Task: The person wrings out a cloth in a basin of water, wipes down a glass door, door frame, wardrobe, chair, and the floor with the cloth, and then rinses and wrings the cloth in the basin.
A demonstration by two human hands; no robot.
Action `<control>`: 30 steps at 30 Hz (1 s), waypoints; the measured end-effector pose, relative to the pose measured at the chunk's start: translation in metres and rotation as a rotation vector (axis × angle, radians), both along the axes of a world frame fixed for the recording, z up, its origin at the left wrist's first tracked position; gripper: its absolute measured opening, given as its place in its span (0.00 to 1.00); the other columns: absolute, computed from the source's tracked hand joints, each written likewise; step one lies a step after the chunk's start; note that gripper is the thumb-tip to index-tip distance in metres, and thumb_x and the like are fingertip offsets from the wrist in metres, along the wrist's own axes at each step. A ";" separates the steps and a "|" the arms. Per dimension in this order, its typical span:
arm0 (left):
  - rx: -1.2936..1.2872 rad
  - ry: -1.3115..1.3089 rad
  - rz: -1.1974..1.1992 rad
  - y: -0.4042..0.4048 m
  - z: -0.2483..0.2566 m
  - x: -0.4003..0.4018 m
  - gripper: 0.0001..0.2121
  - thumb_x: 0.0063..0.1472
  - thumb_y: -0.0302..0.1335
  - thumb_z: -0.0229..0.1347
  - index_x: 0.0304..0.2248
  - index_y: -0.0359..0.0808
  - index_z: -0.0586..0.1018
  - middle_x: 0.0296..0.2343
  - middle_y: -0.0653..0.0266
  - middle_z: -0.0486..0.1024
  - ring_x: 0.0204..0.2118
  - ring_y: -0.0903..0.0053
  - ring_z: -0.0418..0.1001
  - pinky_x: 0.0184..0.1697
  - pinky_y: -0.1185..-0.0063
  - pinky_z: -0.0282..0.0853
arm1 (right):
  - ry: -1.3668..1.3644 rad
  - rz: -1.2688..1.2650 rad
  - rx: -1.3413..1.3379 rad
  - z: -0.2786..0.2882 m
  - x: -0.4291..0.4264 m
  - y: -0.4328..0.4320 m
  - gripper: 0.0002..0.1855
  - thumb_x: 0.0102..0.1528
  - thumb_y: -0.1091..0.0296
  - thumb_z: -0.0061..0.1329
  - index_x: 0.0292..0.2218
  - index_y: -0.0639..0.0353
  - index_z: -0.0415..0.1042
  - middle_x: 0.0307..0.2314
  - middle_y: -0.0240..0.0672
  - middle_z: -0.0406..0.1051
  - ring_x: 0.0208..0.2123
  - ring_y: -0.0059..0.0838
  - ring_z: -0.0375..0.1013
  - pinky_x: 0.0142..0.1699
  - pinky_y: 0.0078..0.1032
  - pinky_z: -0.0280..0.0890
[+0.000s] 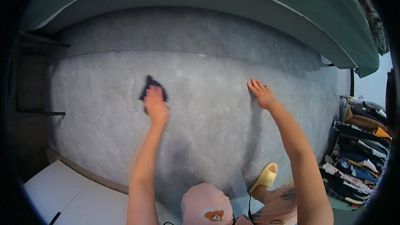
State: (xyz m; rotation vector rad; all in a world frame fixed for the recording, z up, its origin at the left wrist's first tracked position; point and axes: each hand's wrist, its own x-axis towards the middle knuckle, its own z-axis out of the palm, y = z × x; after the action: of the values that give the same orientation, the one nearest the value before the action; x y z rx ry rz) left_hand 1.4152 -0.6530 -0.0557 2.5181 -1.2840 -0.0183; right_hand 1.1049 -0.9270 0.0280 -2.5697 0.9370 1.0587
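Observation:
My left hand lies palm down over a dark cloth, which is bunched on the grey floor. The hand is slightly blurred, and its palm hides much of the cloth. A few worn whitish marks streak the floor just left of the cloth. To the right, my right hand rests on the floor with its fingers spread and nothing in it. Seams between the floor tiles run between and beyond the hands.
A bed with green bedding spans the far side. Folded clothes are stacked at right. Dark furniture legs jut in at left, and a white cabinet stands lower left. Below are my knee and a yellow slipper.

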 end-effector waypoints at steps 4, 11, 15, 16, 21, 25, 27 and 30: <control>0.079 0.233 -0.534 -0.036 0.020 -0.145 0.23 0.46 0.25 0.45 0.46 0.37 0.67 0.50 0.54 0.58 0.54 0.62 0.53 0.55 0.66 0.47 | -0.119 0.041 -0.034 -0.021 -0.028 -0.014 0.43 0.45 0.81 0.39 0.58 0.41 0.38 0.58 0.29 0.34 0.59 0.32 0.37 0.60 0.38 0.39; -0.182 0.333 -0.045 -0.076 -0.020 -0.042 0.23 0.56 0.30 0.39 0.51 0.31 0.57 0.52 0.51 0.54 0.55 0.60 0.50 0.57 0.71 0.43 | -0.601 -0.017 -0.158 -0.058 -0.059 -0.008 0.32 0.51 0.50 0.36 0.55 0.47 0.49 0.57 0.33 0.42 0.58 0.37 0.41 0.58 0.46 0.35; -0.111 -0.150 0.052 -0.131 -0.006 0.052 0.26 0.48 0.21 0.42 0.50 0.30 0.60 0.50 0.47 0.56 0.53 0.55 0.52 0.55 0.67 0.46 | -0.660 0.031 -0.245 -0.057 -0.046 -0.003 0.31 0.51 0.51 0.36 0.55 0.50 0.51 0.55 0.34 0.46 0.57 0.37 0.45 0.58 0.45 0.35; -0.156 -0.097 -0.060 -0.150 -0.005 0.052 0.25 0.46 0.20 0.42 0.49 0.31 0.62 0.49 0.48 0.58 0.53 0.56 0.54 0.55 0.67 0.47 | -0.676 0.048 -0.251 -0.058 -0.045 -0.003 0.31 0.51 0.52 0.37 0.54 0.53 0.51 0.55 0.36 0.47 0.56 0.38 0.45 0.58 0.45 0.36; -0.153 0.290 -0.733 -0.210 0.027 -0.099 0.22 0.44 0.19 0.43 0.43 0.35 0.69 0.48 0.56 0.63 0.51 0.61 0.59 0.54 0.68 0.51 | -0.888 -0.168 -0.162 -0.062 -0.072 -0.016 0.31 0.49 0.57 0.41 0.52 0.61 0.52 0.53 0.42 0.49 0.55 0.40 0.49 0.58 0.42 0.38; -0.077 0.387 -1.140 -0.144 0.028 -0.176 0.19 0.47 0.23 0.43 0.42 0.36 0.71 0.46 0.55 0.65 0.50 0.63 0.61 0.51 0.68 0.55 | -0.949 -0.216 -0.168 -0.062 -0.071 -0.017 0.30 0.48 0.61 0.44 0.51 0.63 0.54 0.52 0.44 0.51 0.54 0.42 0.51 0.58 0.39 0.41; -0.064 0.473 -1.162 -0.121 0.026 -0.178 0.20 0.46 0.21 0.45 0.42 0.36 0.71 0.46 0.57 0.65 0.49 0.64 0.62 0.51 0.70 0.56 | -0.946 -0.218 -0.165 -0.065 -0.066 -0.017 0.30 0.48 0.60 0.43 0.50 0.63 0.54 0.51 0.44 0.52 0.54 0.42 0.50 0.58 0.39 0.41; -0.132 0.680 -0.821 -0.082 0.019 -0.136 0.16 0.45 0.21 0.51 0.38 0.35 0.74 0.35 0.58 0.73 0.38 0.64 0.69 0.42 0.72 0.64 | -0.956 -0.216 -0.143 -0.069 -0.051 -0.004 0.30 0.48 0.60 0.43 0.50 0.63 0.54 0.51 0.44 0.53 0.54 0.41 0.50 0.58 0.39 0.42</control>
State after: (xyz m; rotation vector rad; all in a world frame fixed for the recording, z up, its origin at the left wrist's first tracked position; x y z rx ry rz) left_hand 1.2793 -0.7345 -0.0366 1.4850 -1.7738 -0.8447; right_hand 1.0543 -0.9315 -0.0409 -2.5116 0.9622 -0.3228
